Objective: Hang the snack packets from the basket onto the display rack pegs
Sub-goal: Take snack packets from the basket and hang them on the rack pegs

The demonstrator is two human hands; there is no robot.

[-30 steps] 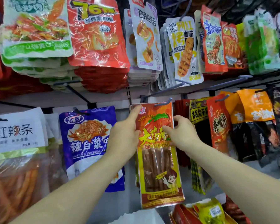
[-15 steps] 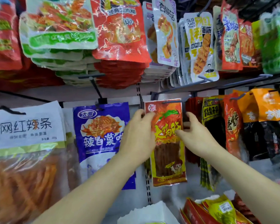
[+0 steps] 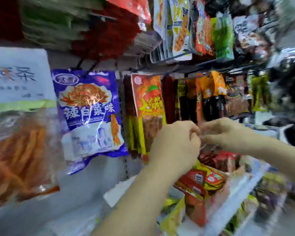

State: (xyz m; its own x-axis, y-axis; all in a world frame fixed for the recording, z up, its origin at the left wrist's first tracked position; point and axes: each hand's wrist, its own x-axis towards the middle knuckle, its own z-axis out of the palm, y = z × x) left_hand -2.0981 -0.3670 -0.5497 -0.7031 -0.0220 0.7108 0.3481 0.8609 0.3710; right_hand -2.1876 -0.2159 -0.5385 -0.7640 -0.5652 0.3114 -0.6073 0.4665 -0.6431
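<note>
Packets of red and yellow foil (image 3: pixel 209 178) lie heaped in the white plastic basket (image 3: pixel 235 196) just below the fingers (image 3: pixel 192 133), none of them lifted yet. Up and to the left of the fingers, the orange spicy-strip packet (image 3: pixel 148 99) hangs on the rack, with a blue-purple packet (image 3: pixel 87 106) farther left. Left hand (image 3: pixel 175 143) and right hand (image 3: pixel 228 133) meet above the heap. The left fingers look curled, but through the blur I cannot tell whether either hand pinches anything. To my eye, the next packet wants taking by its top edge, hole kept clear, then feeding squarely onto a dark wire peg (image 3: pixel 211 63) above the fingers.
</note>
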